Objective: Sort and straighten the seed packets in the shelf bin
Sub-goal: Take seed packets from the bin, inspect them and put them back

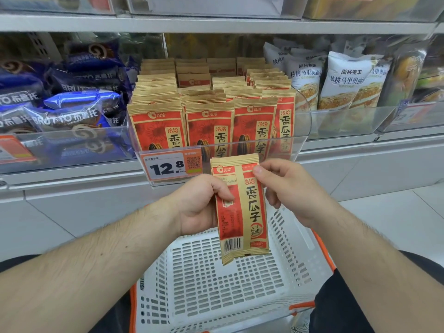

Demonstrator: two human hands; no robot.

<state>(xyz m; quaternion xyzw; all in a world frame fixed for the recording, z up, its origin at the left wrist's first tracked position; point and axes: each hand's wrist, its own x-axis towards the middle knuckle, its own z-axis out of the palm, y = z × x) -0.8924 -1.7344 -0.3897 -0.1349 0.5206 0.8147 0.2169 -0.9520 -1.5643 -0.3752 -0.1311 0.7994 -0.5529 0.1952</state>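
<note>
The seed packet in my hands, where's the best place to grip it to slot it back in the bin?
Grip the seed packet by its flat crimped top edge, coming from above, as the right hand pinches now. It hangs upright, like the packets standing in the bin.

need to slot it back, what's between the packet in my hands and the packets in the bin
Head view: the bin's clear front wall with the price tag lies between the held packet and the binned packets.

Held seed packet (pixel 241 207): red with tan-gold borders, black characters, black-and-white barcode. Binned seed packets (pixel 211 109): same red and tan, dark sunflower print. Price tag (pixel 171 166): orange, white panel, black numerals. Basket (pixel 216 284): white, slotted, orange-trimmed. Neighbouring snack bags (pixel 72 99): blue.
</note>
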